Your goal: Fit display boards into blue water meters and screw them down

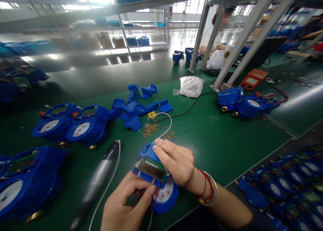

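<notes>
A blue water meter [165,195] with a white dial lies in front of me, its dial toward me. In its housing sits a green circuit board with a display [152,167]. My left hand [131,199] is closed, thumb and fingers pinching thin red and dark wires [156,194] at the board's near edge. My right hand [175,160] grips the far right side of the housing, fingers together over the blue top; its thumb is hidden. A white cable runs past the meter to a yellow connector [151,115]. An electric screwdriver [97,178] lies to the left.
Blue plastic covers [133,108], loose brass screws [150,130] and a white plastic bag [191,86] lie beyond the meter. Other meters [85,126] stand left and right [252,104]. Metal posts [234,52] rise behind. Several meters [285,184] fill the lower right. A person [212,39] sits across.
</notes>
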`<control>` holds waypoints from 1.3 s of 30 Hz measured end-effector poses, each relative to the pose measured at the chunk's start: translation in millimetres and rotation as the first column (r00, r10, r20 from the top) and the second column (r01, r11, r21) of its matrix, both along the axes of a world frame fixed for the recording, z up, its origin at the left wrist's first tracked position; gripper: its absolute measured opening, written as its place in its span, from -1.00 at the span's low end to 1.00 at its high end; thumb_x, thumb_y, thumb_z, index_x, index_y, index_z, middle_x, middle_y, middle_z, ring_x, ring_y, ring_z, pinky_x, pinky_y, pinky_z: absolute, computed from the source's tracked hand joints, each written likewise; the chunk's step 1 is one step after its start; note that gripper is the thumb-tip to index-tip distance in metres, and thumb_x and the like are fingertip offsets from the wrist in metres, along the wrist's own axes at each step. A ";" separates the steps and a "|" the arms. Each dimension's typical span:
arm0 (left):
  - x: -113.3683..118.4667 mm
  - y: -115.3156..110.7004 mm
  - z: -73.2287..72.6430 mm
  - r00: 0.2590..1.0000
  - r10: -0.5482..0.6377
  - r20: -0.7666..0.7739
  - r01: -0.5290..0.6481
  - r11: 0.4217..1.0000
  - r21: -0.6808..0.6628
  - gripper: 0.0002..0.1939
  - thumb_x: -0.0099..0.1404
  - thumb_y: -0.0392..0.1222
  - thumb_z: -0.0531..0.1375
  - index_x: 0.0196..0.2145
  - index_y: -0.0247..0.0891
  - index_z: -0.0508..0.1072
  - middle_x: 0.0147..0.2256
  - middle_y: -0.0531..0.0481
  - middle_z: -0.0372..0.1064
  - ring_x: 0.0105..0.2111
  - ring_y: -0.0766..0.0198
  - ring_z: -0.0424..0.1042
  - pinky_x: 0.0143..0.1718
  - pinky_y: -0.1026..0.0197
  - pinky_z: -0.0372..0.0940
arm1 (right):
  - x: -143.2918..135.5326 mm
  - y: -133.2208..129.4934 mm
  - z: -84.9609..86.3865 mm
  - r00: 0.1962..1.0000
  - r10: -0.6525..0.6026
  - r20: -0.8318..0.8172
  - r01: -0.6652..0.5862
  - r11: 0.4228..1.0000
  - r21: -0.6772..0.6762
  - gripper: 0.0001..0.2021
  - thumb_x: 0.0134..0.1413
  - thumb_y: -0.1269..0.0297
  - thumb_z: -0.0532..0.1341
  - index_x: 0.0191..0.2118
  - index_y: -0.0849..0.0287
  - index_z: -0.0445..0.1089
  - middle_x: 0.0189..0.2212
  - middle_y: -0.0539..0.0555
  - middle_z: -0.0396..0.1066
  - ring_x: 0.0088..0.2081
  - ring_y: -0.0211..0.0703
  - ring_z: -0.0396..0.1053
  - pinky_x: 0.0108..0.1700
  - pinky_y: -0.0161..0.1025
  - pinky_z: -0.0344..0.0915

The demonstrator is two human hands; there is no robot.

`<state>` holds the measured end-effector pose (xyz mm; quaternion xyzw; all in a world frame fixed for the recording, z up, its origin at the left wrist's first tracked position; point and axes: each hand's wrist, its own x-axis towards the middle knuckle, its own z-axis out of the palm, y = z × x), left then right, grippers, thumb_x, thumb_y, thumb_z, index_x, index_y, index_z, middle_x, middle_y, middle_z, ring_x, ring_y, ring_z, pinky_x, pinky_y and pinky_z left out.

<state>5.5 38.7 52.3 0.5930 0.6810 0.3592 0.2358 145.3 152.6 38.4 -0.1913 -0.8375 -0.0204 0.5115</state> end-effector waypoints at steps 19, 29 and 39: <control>-46.9 49.5 37.2 0.822 -0.416 -0.390 0.475 0.878 0.065 -0.26 0.14 -0.05 0.28 0.21 0.00 0.06 0.18 -0.01 0.19 0.16 0.12 0.21 0.18 0.08 0.18 | -3.9 14.8 -2.1 0.977 0.210 -0.048 -0.214 0.920 -0.330 -0.79 0.22 0.43 0.02 -0.16 0.32 0.38 -0.33 0.14 0.52 -0.31 -0.21 0.49 -0.31 -0.34 0.42; -49.1 51.5 38.5 0.931 -0.364 0.000 0.363 0.930 -0.063 -0.38 0.17 -0.10 0.25 0.17 0.05 0.16 0.15 0.00 0.24 0.12 0.09 0.28 0.13 0.05 0.23 | -6.3 19.3 -2.5 0.967 0.240 -0.091 -0.246 0.771 -0.588 -0.81 0.11 0.53 0.11 -0.21 0.22 0.41 -0.37 0.04 0.51 -0.35 -0.26 0.47 -0.34 -0.38 0.34; -41.1 54.6 38.2 0.892 -0.369 -0.261 0.382 0.924 -0.001 -0.39 0.16 -0.12 0.24 0.15 0.06 0.15 0.15 0.04 0.22 0.13 0.16 0.25 0.15 0.07 0.20 | -6.8 22.5 -5.3 0.972 0.232 -0.027 -0.205 0.792 -0.575 -0.78 0.09 0.53 0.11 -0.16 0.20 0.39 -0.34 0.03 0.52 -0.33 -0.26 0.48 -0.32 -0.38 0.34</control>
